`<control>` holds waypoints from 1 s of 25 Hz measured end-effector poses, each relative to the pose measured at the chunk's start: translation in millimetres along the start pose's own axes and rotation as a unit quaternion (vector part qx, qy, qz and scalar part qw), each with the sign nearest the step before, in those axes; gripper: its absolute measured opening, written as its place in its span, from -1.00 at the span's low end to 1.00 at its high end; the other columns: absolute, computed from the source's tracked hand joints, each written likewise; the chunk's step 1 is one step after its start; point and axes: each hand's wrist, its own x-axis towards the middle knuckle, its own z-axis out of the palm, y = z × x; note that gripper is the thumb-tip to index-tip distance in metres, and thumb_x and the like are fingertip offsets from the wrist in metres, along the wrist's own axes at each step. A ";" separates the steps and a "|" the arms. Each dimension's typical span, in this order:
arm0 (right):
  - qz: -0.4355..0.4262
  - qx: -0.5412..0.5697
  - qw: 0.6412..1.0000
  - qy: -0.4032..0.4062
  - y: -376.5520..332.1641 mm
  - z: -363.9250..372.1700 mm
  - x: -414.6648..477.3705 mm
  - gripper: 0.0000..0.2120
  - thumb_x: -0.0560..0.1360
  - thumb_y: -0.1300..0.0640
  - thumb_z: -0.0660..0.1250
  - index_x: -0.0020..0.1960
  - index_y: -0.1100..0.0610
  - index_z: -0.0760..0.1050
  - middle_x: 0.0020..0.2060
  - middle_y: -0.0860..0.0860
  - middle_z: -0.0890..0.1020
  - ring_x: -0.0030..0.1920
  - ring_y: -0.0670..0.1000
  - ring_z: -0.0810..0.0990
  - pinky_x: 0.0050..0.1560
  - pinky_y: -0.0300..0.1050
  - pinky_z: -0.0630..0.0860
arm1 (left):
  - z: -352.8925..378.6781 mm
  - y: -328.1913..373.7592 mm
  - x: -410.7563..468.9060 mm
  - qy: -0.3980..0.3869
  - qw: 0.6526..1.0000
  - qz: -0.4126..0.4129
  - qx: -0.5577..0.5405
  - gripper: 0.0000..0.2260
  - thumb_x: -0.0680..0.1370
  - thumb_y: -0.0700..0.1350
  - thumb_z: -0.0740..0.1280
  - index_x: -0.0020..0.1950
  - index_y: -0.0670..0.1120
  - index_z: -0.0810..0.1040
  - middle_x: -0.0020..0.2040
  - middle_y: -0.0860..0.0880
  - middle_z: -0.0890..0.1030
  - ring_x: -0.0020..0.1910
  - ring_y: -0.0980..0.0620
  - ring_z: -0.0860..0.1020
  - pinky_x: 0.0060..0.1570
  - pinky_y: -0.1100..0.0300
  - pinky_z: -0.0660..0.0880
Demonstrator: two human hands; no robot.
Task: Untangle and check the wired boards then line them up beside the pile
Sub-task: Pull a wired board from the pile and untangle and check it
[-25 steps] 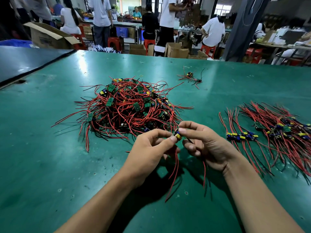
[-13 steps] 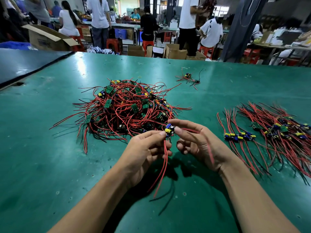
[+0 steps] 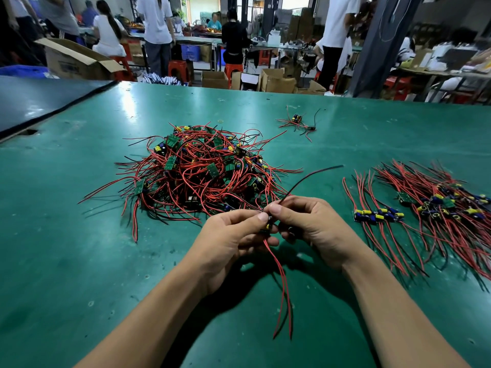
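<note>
Both hands hold one board [image 3: 269, 226] above the table [image 3: 66, 248], just in front of the pile [image 3: 202, 173]. The left hand [image 3: 225, 235] pinches it between thumb and forefinger. The right hand [image 3: 310, 227] pinches it from the other side, close to where a black wire [image 3: 313, 175] leaves it. Two red wires [image 3: 281, 282] hang from the board toward the person. The black wire stands out up and to the right.

Hazards from this position:

1. Snagging. The pile's near fringe lies just behind the fingertips. A loop caught on the board would probably drag neighbouring boards out with it.
2. Joint strain. A pull on a wire instead of the board could stress it where it meets the board.
3. Disturbing the row [image 3: 377, 215]. The sorted boards lie to the right. Trailing red wires swept across them could knock them out of line.
4. Missed fault. The fingers cover most of the board, so a check made in this grip is likely incomplete.
</note>
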 end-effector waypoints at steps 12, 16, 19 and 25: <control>0.029 0.002 0.999 0.027 4.0 1.4 1.6 -0.79 0.27 0.01 0.58 -0.22 0.07 0.63 -0.36 0.00 0.59 -0.44 -0.11 0.40 -0.47 -0.34 0.30 | -7.6 -5.4 2.0 -0.033 0.991 0.049 0.123 -0.90 0.51 -0.29 0.39 -0.01 -0.25 0.65 -0.20 -0.20 0.66 -0.20 -0.06 0.56 -0.25 0.23 0.51; 0.033 -0.011 0.999 0.020 3.8 1.6 2.1 -0.76 0.27 0.01 0.57 -0.21 0.11 0.60 -0.36 0.03 0.62 -0.47 -0.09 0.45 -0.47 -0.34 0.34 | -5.0 -6.7 2.4 -0.021 0.979 0.061 0.192 -0.91 0.53 -0.29 0.35 -0.10 -0.18 0.66 -0.28 -0.07 0.61 -0.30 0.03 0.51 -0.27 0.23 0.48; 0.023 -0.025 0.999 0.014 4.3 2.2 2.5 -0.78 0.29 0.02 0.57 -0.26 0.10 0.57 -0.40 0.01 0.57 -0.46 -0.10 0.43 -0.47 -0.34 0.33 | -1.3 -7.9 0.6 0.004 0.968 0.084 0.237 -0.93 0.53 -0.23 0.38 -0.11 -0.15 0.66 -0.25 -0.16 0.66 -0.29 0.04 0.55 -0.23 0.20 0.48; 0.043 -0.038 0.998 0.010 5.0 0.1 2.5 -0.74 0.27 -0.08 0.58 -0.22 0.06 0.63 -0.34 0.00 0.60 -0.43 -0.07 0.45 -0.38 -0.19 0.30 | 0.7 -9.3 1.1 0.050 0.966 0.090 0.237 -0.88 0.52 -0.22 0.39 -0.20 -0.16 0.67 -0.34 -0.15 0.65 -0.35 -0.02 0.55 -0.24 0.11 0.45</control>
